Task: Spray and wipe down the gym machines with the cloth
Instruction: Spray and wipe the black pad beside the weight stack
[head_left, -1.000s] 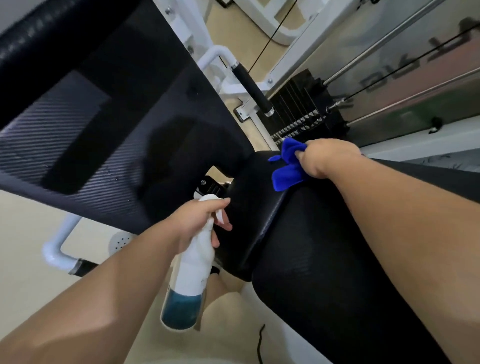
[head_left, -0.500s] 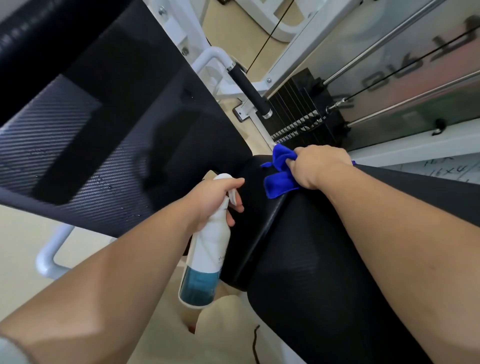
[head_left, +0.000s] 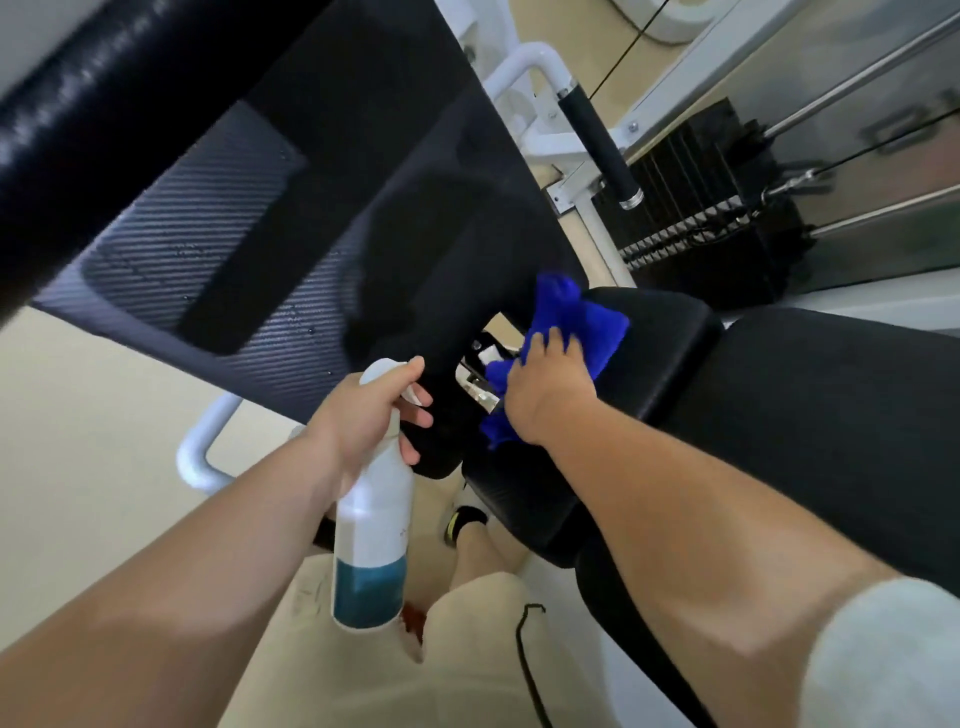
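My left hand (head_left: 363, 415) grips the neck of a white spray bottle (head_left: 371, 525) with blue liquid in its bottom, one finger on the trigger. The bottle hangs upright in front of the machine's large black back pad (head_left: 260, 218), which carries small droplets. My right hand (head_left: 550, 389) presses a blue cloth (head_left: 576, 317) down on the near-left edge of the black seat pad (head_left: 670, 358), with its fingers spread over the cloth. Part of the cloth hangs below my palm, beside a metal bracket (head_left: 475, 382) between the two pads.
A black weight stack (head_left: 711, 208) with steel guide rods stands behind the seat at the upper right. A white frame tube with a black grip (head_left: 597, 140) rises beside it. Another white tube (head_left: 200, 452) curves low at the left. My legs and a shoe (head_left: 465, 519) are below.
My right hand slid the cloth from the seat pad's far edge toward me and to the left, and its fingers spread flat. The left hand with the bottle rose slightly.
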